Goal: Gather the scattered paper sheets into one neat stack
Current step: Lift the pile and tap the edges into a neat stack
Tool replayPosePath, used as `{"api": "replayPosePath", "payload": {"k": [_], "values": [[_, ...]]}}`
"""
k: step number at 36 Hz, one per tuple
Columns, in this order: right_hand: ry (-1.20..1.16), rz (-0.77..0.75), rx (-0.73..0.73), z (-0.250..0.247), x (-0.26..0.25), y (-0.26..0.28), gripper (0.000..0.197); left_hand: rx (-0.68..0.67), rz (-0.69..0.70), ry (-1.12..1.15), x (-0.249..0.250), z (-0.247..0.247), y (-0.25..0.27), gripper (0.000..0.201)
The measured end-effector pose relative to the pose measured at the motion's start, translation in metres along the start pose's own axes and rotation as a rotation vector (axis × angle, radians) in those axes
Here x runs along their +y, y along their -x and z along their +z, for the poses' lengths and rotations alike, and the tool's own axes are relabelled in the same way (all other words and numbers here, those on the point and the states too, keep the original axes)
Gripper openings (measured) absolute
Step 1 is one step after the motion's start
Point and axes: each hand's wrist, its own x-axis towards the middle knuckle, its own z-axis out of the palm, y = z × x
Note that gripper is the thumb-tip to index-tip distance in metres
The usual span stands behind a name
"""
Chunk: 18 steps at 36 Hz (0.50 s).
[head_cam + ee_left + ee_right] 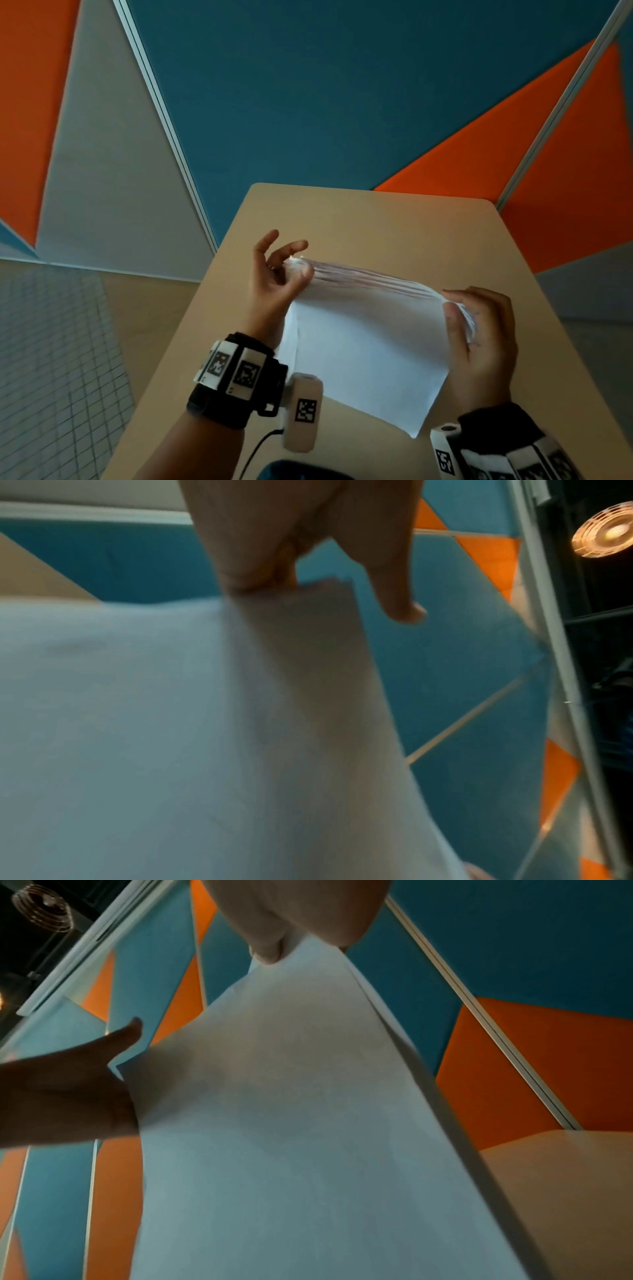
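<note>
A tan tabletop with rounded far corners stands before blue, orange and grey wall panels. Above its middle, lifted clear of the surface, a stack of white paper sheets is held on edge, its top edge running left to right and its lower corner pointing at the near edge. The left hand pinches the top left corner, other fingers spread loose. The right hand grips the right edge, fingers curled round it.
</note>
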Motion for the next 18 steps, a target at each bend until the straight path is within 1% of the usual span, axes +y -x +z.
{"api": "replayPosePath", "payload": {"k": [1,2,3,4,5,6,7,8,9,10,11,12,13,14,15,16,17,18], "values": [[-0.022,0.018,0.0,-0.001,0.0,-0.001,0.012,-0.079,-0.06,-0.096,-0.006,-0.01,-0.002,0.078],[-0.049,0.04,0.003,-0.002,0.0,-0.002,0.012,-0.147,-0.122,-0.228,-0.011,-0.019,-0.003,0.083],[-0.086,0.073,0.007,-0.003,-0.001,-0.003,0.012,-0.188,-0.179,-0.378,-0.016,-0.025,-0.003,0.079],[-0.147,0.125,0.011,-0.004,-0.002,-0.005,0.018,-0.2,-0.225,-0.485,-0.02,-0.029,-0.004,0.063],[-0.235,0.195,0.008,-0.004,-0.005,-0.007,0.03,-0.186,-0.269,-0.523,-0.026,-0.033,-0.004,0.043],[-0.331,0.278,-0.01,-0.005,-0.004,-0.008,0.045,-0.163,-0.308,-0.493,-0.031,-0.034,-0.003,0.025],[-0.432,0.371,-0.058,-0.006,-0.002,-0.01,0.061,-0.146,-0.333,-0.447,-0.034,-0.034,-0.003,0.015],[-0.527,0.474,-0.133,-0.007,0.003,-0.01,0.071,-0.122,-0.339,-0.406,-0.036,-0.032,-0.003,0.014],[-0.619,0.571,-0.222,-0.008,0.009,-0.009,0.073,-0.094,-0.334,-0.356,-0.035,-0.03,-0.003,0.014],[-0.676,0.642,-0.297,-0.009,0.016,-0.007,0.07,-0.066,-0.32,-0.301,-0.035,-0.027,-0.003,0.01],[-0.677,0.692,-0.36,-0.01,0.02,-0.005,0.062,-0.051,-0.305,-0.256,-0.032,-0.024,-0.003,0.009],[-0.639,0.71,-0.39,-0.01,0.022,-0.005,0.047,-0.048,-0.286,-0.224,-0.027,-0.02,-0.003,0.01],[-0.584,0.701,-0.378,-0.009,0.021,-0.006,0.03,-0.059,-0.259,-0.197,-0.021,-0.017,-0.003,0.012],[-0.52,0.664,-0.334,-0.01,0.023,-0.007,0.024,-0.089,-0.227,-0.2,-0.016,-0.016,-0.004,0.016],[-0.482,0.615,-0.292,-0.011,0.021,-0.01,0.025,-0.139,-0.181,-0.214,-0.009,-0.015,-0.005,0.021],[-0.469,0.581,-0.253,-0.013,0.021,-0.013,0.022,-0.204,-0.136,-0.242,0.001,-0.014,-0.005,0.028],[-0.482,0.551,-0.243,-0.017,0.017,-0.017,0.012,-0.254,-0.104,-0.271,0.011,-0.012,-0.005,0.036],[-0.481,0.523,-0.26,-0.019,0.014,-0.021,0.005,-0.291,-0.089,-0.298,0.018,-0.013,-0.006,0.044]]}}
